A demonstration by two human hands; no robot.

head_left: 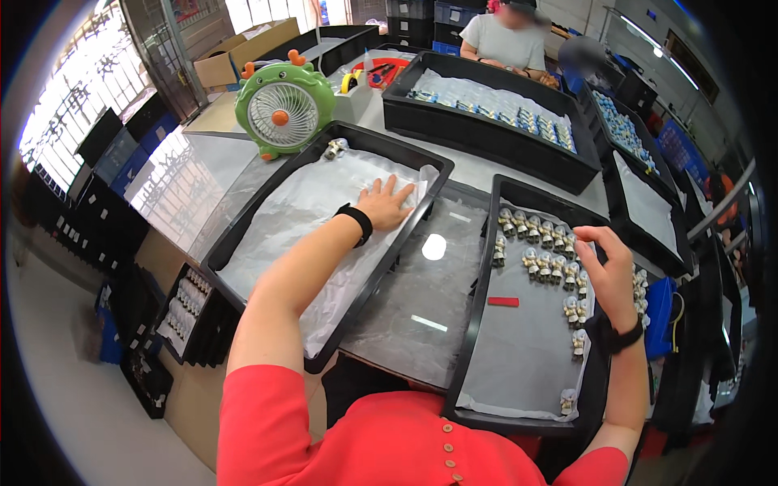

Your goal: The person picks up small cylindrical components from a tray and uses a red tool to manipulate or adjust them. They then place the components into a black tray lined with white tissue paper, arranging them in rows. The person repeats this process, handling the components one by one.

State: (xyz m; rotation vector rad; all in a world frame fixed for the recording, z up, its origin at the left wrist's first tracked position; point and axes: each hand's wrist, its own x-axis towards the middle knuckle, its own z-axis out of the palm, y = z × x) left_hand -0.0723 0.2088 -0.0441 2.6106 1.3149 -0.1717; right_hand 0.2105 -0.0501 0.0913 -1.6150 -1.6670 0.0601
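My left hand [386, 204] lies flat with its fingers spread on the white lining sheet [316, 194] of the left black tray [356, 334]. One small white-and-gold figurine [335, 147] stands at that tray's far corner. Over the right edge of the right black tray [468, 356], my right hand [609, 267] is curved, thumb and forefinger slightly apart. Its fingertips are beside the row of similar figurines [545, 233], and nothing shows between them. Several more figurines line the far and right sides of this tray. A red strip [503, 301] lies on its grey-white sheet.
A green animal-shaped fan [285, 109] stands beyond the left tray. Farther back, a large black tray [486, 134] holds blue-and-white pieces, near a seated person [506, 40]. Stacked trays [188, 316] stand low at the left. A blue bin [661, 317] is at the right.
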